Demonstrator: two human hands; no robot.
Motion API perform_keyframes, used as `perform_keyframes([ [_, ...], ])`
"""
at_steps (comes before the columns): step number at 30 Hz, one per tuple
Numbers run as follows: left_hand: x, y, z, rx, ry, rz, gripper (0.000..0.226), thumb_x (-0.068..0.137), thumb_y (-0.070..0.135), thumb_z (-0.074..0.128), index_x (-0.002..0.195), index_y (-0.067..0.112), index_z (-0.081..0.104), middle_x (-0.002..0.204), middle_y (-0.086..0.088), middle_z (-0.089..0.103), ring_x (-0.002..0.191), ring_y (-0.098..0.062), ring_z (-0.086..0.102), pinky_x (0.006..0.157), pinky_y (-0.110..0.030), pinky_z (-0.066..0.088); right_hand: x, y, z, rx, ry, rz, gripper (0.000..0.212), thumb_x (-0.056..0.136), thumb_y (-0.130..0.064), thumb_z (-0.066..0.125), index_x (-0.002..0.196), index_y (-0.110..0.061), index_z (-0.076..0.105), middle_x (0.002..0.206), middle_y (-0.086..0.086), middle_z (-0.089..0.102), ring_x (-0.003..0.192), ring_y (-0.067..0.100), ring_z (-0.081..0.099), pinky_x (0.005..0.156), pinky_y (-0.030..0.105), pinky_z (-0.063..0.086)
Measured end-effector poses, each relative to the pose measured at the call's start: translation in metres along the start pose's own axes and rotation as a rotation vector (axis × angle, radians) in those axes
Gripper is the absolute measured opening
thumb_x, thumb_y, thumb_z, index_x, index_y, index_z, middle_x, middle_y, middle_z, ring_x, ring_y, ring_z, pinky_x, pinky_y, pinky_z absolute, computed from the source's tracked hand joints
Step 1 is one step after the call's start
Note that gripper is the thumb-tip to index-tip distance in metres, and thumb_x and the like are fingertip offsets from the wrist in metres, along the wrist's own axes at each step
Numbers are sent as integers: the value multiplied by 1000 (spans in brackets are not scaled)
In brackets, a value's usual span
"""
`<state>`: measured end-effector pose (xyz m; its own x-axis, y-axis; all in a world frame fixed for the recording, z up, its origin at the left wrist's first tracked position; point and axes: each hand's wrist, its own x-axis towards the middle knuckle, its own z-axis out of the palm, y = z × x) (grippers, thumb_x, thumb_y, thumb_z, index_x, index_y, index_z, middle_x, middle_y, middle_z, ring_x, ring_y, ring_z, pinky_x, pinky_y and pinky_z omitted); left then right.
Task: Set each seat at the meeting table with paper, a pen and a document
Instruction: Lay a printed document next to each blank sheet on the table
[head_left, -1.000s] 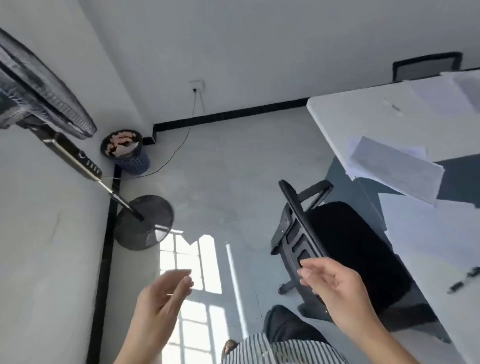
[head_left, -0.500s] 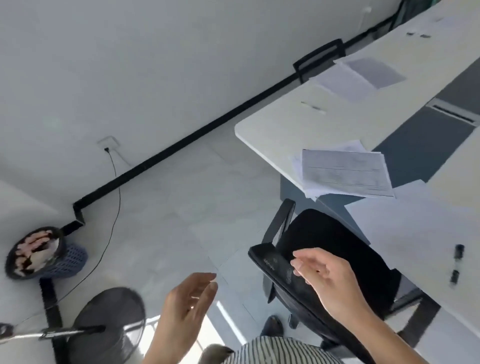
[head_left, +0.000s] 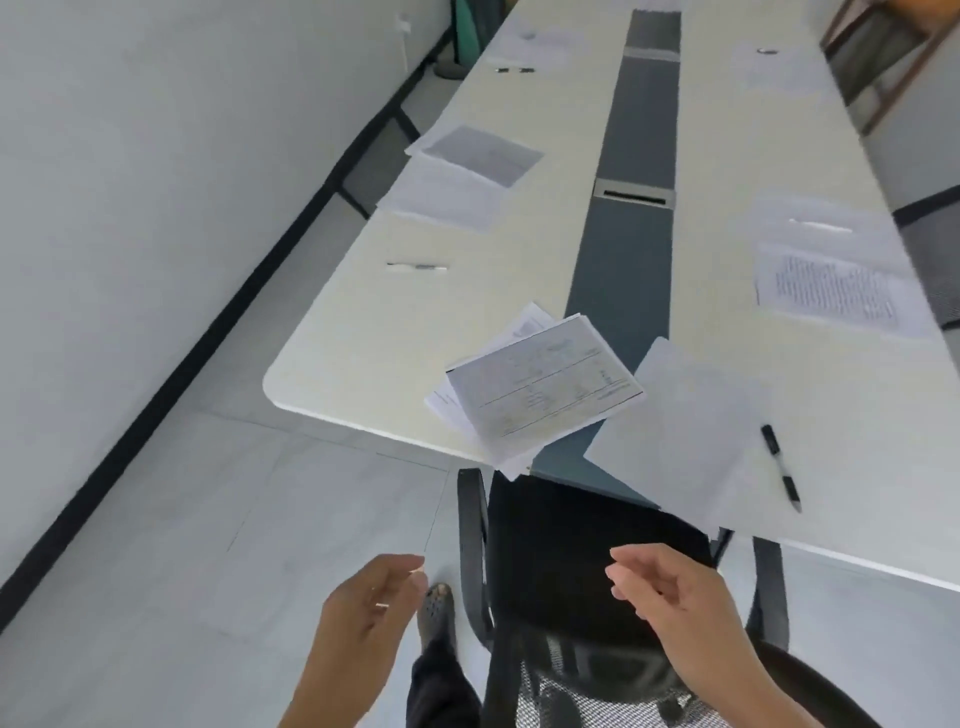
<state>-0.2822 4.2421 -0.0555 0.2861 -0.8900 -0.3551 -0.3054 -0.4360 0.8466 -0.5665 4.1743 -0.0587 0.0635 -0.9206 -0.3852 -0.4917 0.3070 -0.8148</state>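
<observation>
A long white meeting table (head_left: 363, 364) with a grey centre strip runs away from me. At its near end a printed document (head_left: 540, 395) lies on a small stack that overhangs the edge, beside a blank paper sheet (head_left: 680, 431) and a black pen (head_left: 781, 466). Further seats on the left hold papers (head_left: 457, 176) and a pen (head_left: 418, 267); a printed page (head_left: 826, 286) lies on the right side. My left hand (head_left: 371, 608) and my right hand (head_left: 670, 597) hover empty, fingers loosely apart, above a black office chair (head_left: 561, 561).
The black chair is tucked at the table's near end, directly below my hands. A white wall (head_left: 156, 156) with a black skirting runs along the left. My foot (head_left: 439, 613) stands on the pale tiled floor. More chairs (head_left: 374, 171) line both table sides.
My view has swung from the floor and standing fan up to the table's length. Both hands stay empty and have shifted over the chair back.
</observation>
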Motion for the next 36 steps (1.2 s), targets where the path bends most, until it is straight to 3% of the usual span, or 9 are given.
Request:
perform_keyframes([
  [6, 116, 29, -28, 120, -231, 121, 12, 91, 27, 60, 94, 38, 65, 88, 21, 71, 83, -5, 68, 74, -20, 54, 30, -33, 31, 38, 183, 95, 14, 87, -24, 69, 93, -37, 68, 82, -25, 72, 83, -3, 69, 76, 18, 56],
  [11, 197, 32, -19, 261, -297, 178, 9, 92, 25, 58, 96, 32, 63, 91, 18, 68, 86, 1, 63, 73, -13, 48, 48, -37, 62, 47, 224, 186, 15, 88, -26, 69, 93, -40, 67, 86, -26, 72, 84, -1, 69, 80, 20, 57],
  [17, 276, 24, 33, 517, -328, 276, 34, 92, 26, 56, 126, 20, 55, 130, 2, 49, 116, -18, 52, 96, -29, 43, 100, -25, 82, 42, 209, 296, 12, 90, -32, 63, 100, -39, 64, 91, -18, 71, 92, 8, 67, 91, 34, 57],
  [21, 319, 17, 58, 826, -352, 342, 51, 94, 33, 52, 142, 24, 40, 154, -10, 24, 137, -30, 30, 107, -43, 35, 154, -20, 90, 124, 187, 443, 43, 91, -30, 62, 132, -20, 54, 119, -6, 63, 111, 17, 60, 100, 41, 52],
  [25, 333, -16, 54, 1141, -425, 376, 63, 95, 44, 43, 150, 27, 18, 161, -15, 2, 147, -36, 6, 116, -46, 23, 200, -21, 95, 506, 227, 614, 56, 88, -22, 67, 138, -12, 44, 131, 6, 52, 121, 29, 55, 92, 38, 53],
  [27, 322, -32, 47, 1201, -444, 428, 66, 96, 47, 38, 152, 27, 10, 161, -16, -5, 149, -35, 0, 119, -44, 16, 219, -25, 93, 752, 273, 722, 43, 87, -18, 69, 126, -8, 54, 124, 6, 60, 108, 26, 62, 77, 34, 57],
  [29, 309, -43, 40, 1199, -455, 440, 67, 97, 47, 38, 153, 27, 8, 161, -16, -7, 149, -34, -2, 120, -44, 14, 235, -29, 92, 909, 261, 771, 32, 86, -18, 71, 115, -12, 59, 116, 10, 67, 105, 27, 65, 80, 35, 59],
  [32, 296, -53, 31, 1170, -468, 463, 66, 96, 47, 41, 153, 29, 12, 161, -15, -5, 149, -33, 0, 119, -45, 14, 252, -33, 92, 905, 207, 792, 30, 81, -24, 75, 106, -16, 60, 111, 9, 70, 107, 26, 66, 79, 28, 55],
  [36, 295, -48, 24, 1186, -541, 404, 65, 97, 51, 37, 152, 33, 8, 161, -8, -15, 149, -27, -9, 120, -40, 9, 269, -38, 95, 711, 290, 734, 37, 86, -14, 70, 121, -10, 58, 119, 10, 66, 105, 26, 64, 88, 34, 54],
])
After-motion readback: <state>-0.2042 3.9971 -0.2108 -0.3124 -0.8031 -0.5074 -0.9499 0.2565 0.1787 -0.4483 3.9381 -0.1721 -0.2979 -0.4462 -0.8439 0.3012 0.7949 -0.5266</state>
